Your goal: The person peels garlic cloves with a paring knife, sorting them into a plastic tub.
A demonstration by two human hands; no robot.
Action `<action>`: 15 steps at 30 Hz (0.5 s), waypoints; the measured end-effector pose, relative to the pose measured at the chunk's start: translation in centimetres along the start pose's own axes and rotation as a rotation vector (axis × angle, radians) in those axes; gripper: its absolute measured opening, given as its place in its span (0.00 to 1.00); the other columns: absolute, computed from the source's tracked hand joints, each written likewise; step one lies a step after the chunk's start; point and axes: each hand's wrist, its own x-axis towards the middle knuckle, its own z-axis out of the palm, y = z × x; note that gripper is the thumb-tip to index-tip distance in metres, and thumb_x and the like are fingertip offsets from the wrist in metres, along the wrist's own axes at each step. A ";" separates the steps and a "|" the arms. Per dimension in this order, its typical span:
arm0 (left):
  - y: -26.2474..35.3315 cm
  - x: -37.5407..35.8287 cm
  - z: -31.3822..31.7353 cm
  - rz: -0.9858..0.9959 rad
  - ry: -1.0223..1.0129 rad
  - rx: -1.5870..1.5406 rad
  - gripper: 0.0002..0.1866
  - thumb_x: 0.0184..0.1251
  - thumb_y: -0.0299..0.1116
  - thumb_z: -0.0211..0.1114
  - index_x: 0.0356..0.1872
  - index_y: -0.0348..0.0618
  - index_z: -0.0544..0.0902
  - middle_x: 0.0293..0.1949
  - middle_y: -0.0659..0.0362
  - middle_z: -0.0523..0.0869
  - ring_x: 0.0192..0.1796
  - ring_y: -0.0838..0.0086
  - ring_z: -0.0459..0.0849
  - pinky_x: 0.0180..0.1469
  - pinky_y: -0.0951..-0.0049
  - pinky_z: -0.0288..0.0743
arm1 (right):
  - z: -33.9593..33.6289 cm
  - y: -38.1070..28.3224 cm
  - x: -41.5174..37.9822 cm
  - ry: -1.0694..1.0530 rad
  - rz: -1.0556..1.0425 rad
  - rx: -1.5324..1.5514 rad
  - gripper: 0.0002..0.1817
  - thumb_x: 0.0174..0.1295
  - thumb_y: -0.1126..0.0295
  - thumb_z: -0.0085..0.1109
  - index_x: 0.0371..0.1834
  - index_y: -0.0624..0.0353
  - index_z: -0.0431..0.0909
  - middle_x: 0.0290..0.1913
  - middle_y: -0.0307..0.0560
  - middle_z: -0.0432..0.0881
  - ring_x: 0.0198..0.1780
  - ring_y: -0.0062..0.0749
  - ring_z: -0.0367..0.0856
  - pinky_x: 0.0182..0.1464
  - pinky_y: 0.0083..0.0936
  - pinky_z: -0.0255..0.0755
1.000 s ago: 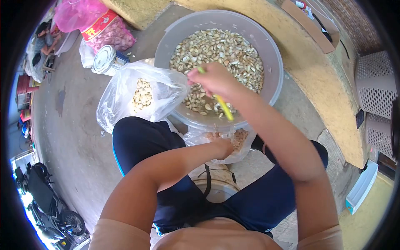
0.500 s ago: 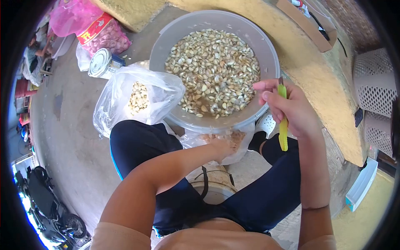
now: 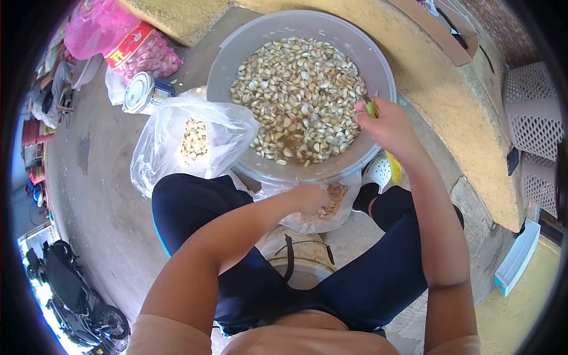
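A wide grey tub (image 3: pixel 378 65) holds many unpeeled garlic cloves (image 3: pixel 302 89) in brownish water. At its right rim, my right hand (image 3: pixel 387 124) is closed around a small knife (image 3: pixel 394 168) with a yellow-green handle, its fingertips near the cloves. My left hand (image 3: pixel 310 199) is over a clear plastic bag (image 3: pixel 343 222) of peelings (image 3: pixel 336 198) below the tub's near rim. Its fingers are blurred and partly hidden, so I cannot make out whether they hold anything. Left of the tub, an open clear bag (image 3: pixel 157 142) contains peeled pale cloves (image 3: pixel 194 141).
A paint can (image 3: pixel 145 93) and a pink mesh sack (image 3: pixel 151 56) stand at upper left. A yellow ledge (image 3: pixel 449 112) curves along the right, with a cardboard box (image 3: pixel 435 26) on it. A motorcycle (image 3: pixel 68 290) is at lower left; another person (image 3: pixel 56 89) sits far left.
My right hand has moved up and left to the tub's rim with the knife, turning its back upward. My left hand has shifted slightly up and left, uncovering more peelings.
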 end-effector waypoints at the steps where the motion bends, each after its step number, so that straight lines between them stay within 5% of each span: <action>1: -0.5 0.5 -0.6 -0.061 0.018 -0.009 0.09 0.44 0.33 0.63 0.28 0.42 0.78 0.30 0.51 0.81 0.36 0.59 0.80 0.37 0.62 0.72 | 0.0 0.2 0.1 -0.010 0.013 -0.008 0.18 0.47 0.61 0.57 0.33 0.68 0.73 0.25 0.56 0.77 0.28 0.42 0.77 0.33 0.33 0.68; 7: -8.7 2.2 -4.1 -0.290 0.631 -0.187 0.10 0.49 0.38 0.59 0.27 0.43 0.81 0.28 0.51 0.82 0.34 0.58 0.81 0.39 0.64 0.73 | 0.0 0.7 0.8 -0.163 0.063 -0.052 0.19 0.52 0.61 0.53 0.39 0.69 0.70 0.31 0.61 0.78 0.35 0.48 0.78 0.39 0.37 0.69; 9: -10.5 1.3 -5.5 -0.365 0.671 -0.351 0.12 0.52 0.38 0.56 0.28 0.42 0.81 0.29 0.50 0.82 0.35 0.57 0.80 0.40 0.63 0.72 | -0.8 -0.9 0.2 -0.288 0.173 -0.032 0.20 0.55 0.61 0.51 0.42 0.67 0.69 0.33 0.62 0.78 0.37 0.50 0.78 0.40 0.38 0.69; 12: -13.7 1.0 -6.0 -0.513 0.595 -0.117 0.13 0.51 0.35 0.56 0.32 0.35 0.80 0.31 0.45 0.82 0.37 0.52 0.80 0.42 0.59 0.72 | 0.2 0.6 0.6 -0.178 -0.002 -0.229 0.21 0.57 0.60 0.50 0.45 0.67 0.67 0.33 0.60 0.79 0.38 0.51 0.78 0.42 0.38 0.70; 15: -16.7 2.4 -4.6 -0.585 0.619 -0.178 0.12 0.51 0.33 0.57 0.34 0.36 0.80 0.33 0.46 0.82 0.40 0.53 0.79 0.45 0.60 0.72 | 0.2 1.0 0.4 -0.235 -0.006 -0.286 0.19 0.58 0.58 0.51 0.42 0.65 0.68 0.26 0.51 0.77 0.23 0.35 0.77 0.29 0.32 0.70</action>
